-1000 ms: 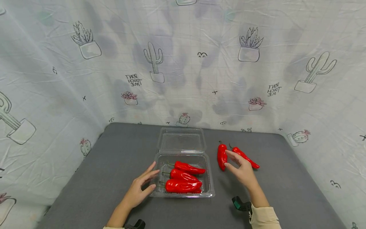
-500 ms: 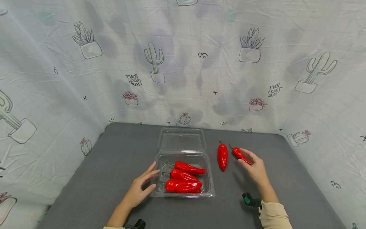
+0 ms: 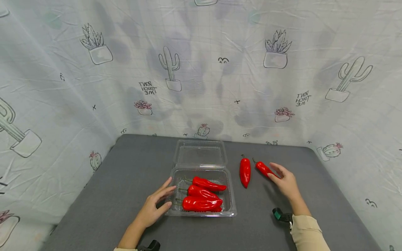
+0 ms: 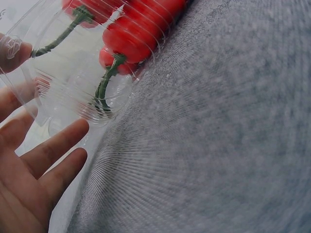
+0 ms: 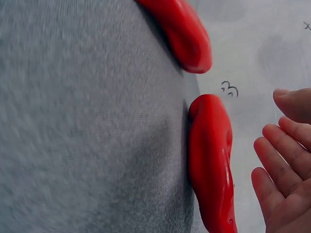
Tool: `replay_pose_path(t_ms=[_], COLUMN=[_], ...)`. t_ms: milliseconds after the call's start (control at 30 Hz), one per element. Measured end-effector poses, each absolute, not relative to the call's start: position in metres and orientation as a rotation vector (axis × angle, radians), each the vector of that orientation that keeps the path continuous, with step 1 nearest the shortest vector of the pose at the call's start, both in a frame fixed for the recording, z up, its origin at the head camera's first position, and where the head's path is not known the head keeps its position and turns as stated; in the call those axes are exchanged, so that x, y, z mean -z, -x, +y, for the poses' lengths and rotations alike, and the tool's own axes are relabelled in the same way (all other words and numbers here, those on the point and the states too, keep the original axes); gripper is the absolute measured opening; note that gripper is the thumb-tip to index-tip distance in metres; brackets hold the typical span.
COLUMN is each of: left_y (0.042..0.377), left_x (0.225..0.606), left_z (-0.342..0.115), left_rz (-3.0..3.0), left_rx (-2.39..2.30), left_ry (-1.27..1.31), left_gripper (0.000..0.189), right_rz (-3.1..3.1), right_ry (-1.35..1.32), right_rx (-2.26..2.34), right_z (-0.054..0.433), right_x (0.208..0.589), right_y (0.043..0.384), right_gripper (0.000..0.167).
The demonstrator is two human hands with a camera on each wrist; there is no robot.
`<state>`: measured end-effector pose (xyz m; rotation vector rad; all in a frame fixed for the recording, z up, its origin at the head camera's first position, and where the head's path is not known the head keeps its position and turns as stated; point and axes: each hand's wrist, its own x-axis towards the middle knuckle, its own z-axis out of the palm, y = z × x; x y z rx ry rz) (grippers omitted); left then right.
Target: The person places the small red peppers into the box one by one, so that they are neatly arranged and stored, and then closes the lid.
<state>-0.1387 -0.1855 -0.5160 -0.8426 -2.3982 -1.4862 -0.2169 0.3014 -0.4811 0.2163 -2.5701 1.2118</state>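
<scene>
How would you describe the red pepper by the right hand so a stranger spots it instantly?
On the flat grey table, find the open, clear plastic box and look to its right. The outermost long, glossy red pepper there is yours. It lies aslant, its tip hidden by the right hand in the head view, while the neighbouring red pepper beside the box lies almost straight, fully visible.
</scene>
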Motion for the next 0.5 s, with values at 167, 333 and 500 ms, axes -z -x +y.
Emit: replay_pose_path(t_ms=[167,333,500], left_y=[0.138,0.139,0.139], left_x=[0.515,0.516,0.517], left_z=[-0.185,-0.185,-0.185], left_rz=[-2.399,-2.406,-2.399], left_rx=[1.484,1.48,1.453], left_ry=[0.841,0.836,0.839], left_gripper=[0.047,0.048,0.048], right_rz=[-2.664,-2.744,-2.816], right_ry=[-0.214,-0.223,-0.215], right_rx=[-1.121,-1.093,-1.071], right_z=[0.305,0.308,0.309], right_x=[0.481,0.482,0.483], right_y=[0.225,0.232,0.237], right_gripper=[0.047,0.048,0.05])
